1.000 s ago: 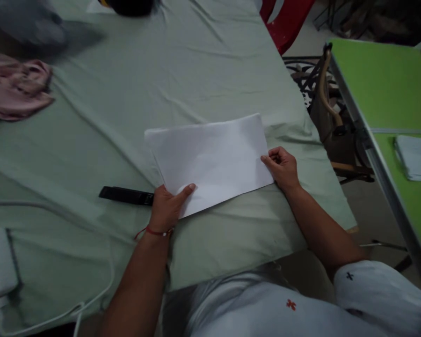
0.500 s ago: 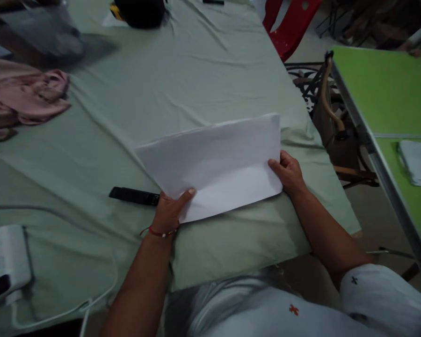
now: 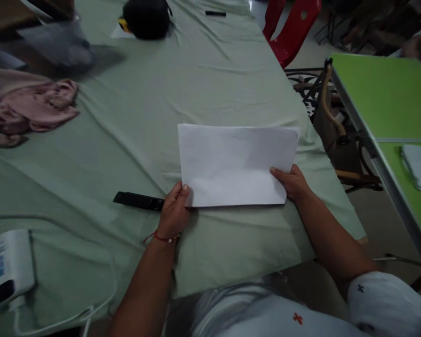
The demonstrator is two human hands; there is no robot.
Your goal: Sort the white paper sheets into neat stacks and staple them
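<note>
"Where's the white paper (image 3: 236, 164)?"

"Between both hands, above the tablecloth (image 3: 224, 243), at the clock's centre if twelve points away from the wearer. Whether its underside touches the cloth, I can't tell."

"How firm is the hold?"

"The left hand (image 3: 175, 208), at eight o'clock, is closed in a pinch, its thumb barely lapping the paper's edge. That's my worry: a small tug towards three could pull that side free. The right hand (image 3: 294, 182), between three and four, is closed too, its thumb further in over the face."

"So the right side is safe?"

"Safer, but pushing the hands together could buckle the middle; shading there already hints at a bend. And if it's several sheets, uneven pressure could fan them."

"Anything nearby to catch?"

"The black strip (image 3: 138, 200), between eight and nine, lies right by the left hand; a sideways sweep could knock it. Farther out at eight, a white box (image 3: 12, 264) trails a white cable (image 3: 103, 292), which the left forearm might snag if drawn back outward."
</note>
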